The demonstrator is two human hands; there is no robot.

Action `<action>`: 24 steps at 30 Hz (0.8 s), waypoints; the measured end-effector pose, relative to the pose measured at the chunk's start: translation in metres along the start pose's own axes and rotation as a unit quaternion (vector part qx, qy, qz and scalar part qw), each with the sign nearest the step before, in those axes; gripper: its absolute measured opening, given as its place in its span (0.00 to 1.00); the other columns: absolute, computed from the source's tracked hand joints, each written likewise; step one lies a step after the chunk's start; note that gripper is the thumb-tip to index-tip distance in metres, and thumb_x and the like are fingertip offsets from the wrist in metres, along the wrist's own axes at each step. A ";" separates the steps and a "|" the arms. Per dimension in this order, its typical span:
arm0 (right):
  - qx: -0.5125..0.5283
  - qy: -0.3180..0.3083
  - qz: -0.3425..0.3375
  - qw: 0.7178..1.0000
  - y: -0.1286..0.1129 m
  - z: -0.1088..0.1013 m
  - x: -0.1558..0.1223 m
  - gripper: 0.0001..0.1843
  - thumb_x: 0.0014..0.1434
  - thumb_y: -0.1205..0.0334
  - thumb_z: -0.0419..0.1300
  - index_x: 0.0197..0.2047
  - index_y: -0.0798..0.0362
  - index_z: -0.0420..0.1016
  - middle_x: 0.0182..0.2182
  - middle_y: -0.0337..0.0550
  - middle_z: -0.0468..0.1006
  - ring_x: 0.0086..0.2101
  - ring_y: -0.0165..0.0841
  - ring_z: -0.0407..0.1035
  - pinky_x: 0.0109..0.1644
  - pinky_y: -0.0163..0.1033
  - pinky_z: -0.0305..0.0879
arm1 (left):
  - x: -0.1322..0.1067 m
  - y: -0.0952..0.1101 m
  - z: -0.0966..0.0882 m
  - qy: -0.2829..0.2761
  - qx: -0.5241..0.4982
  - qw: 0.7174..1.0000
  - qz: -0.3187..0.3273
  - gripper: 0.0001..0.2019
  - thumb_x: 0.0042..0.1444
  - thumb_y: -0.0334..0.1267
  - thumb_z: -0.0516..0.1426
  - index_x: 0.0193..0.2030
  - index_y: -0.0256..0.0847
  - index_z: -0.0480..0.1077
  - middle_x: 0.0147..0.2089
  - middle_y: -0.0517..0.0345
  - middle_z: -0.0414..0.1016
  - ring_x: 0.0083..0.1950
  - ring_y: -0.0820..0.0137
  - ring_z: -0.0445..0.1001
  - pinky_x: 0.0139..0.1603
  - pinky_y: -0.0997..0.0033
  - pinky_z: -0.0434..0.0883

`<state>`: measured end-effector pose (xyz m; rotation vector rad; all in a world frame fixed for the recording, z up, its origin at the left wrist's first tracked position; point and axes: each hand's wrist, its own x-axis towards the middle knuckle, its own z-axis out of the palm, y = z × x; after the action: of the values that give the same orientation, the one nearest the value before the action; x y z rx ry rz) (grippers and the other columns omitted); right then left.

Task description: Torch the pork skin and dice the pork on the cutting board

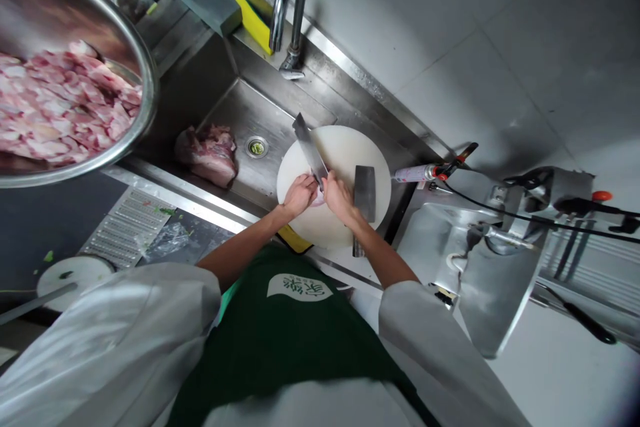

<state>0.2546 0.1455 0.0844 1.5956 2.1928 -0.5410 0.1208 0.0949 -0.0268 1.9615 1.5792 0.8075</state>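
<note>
Chopping board [345, 147] carries cleaver [365, 190] at three o'clock; right hand [338, 197] grips knife [309, 145] toward eleven o'clock; left hand [301, 193] holds meat [319, 199].

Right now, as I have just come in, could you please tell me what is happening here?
A person's right hand holds a knife over a round white board; the left hand is at a small pinkish piece, mostly hidden. A cleaver lies on the board. A chunk of meat lies in the sink, and a metal bowl of cut meat is at the left.
</note>
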 end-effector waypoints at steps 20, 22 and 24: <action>0.014 0.017 -0.025 0.999 -0.006 -0.017 0.029 0.21 0.79 0.55 0.41 0.61 0.59 0.65 0.50 0.58 0.82 0.51 0.43 0.77 0.53 0.40 0.67 | -0.006 -0.002 -0.003 0.010 0.036 0.999 -0.013 0.10 0.66 0.34 0.53 0.34 0.42 0.74 0.40 0.47 0.73 0.48 0.56 0.68 0.51 0.52 0.69; 0.005 0.013 -0.025 1.000 -0.002 -0.017 0.022 0.21 0.79 0.56 0.41 0.61 0.59 0.66 0.50 0.58 0.82 0.51 0.43 0.77 0.54 0.40 0.67 | -0.009 -0.001 -0.005 0.023 0.047 0.998 -0.028 0.11 0.66 0.34 0.54 0.33 0.41 0.73 0.40 0.45 0.73 0.48 0.55 0.68 0.51 0.52 0.68; -0.010 0.006 -0.012 1.000 0.010 -0.011 0.003 0.21 0.79 0.54 0.42 0.62 0.59 0.65 0.49 0.59 0.82 0.50 0.43 0.78 0.53 0.40 0.67 | -0.012 -0.001 -0.007 0.038 0.051 0.997 -0.044 0.10 0.67 0.35 0.54 0.34 0.41 0.74 0.41 0.44 0.73 0.49 0.53 0.67 0.51 0.51 0.68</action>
<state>0.2626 0.1560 0.0913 1.5678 2.2224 -0.5166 0.1135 0.0837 -0.0238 1.9359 1.7719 0.7888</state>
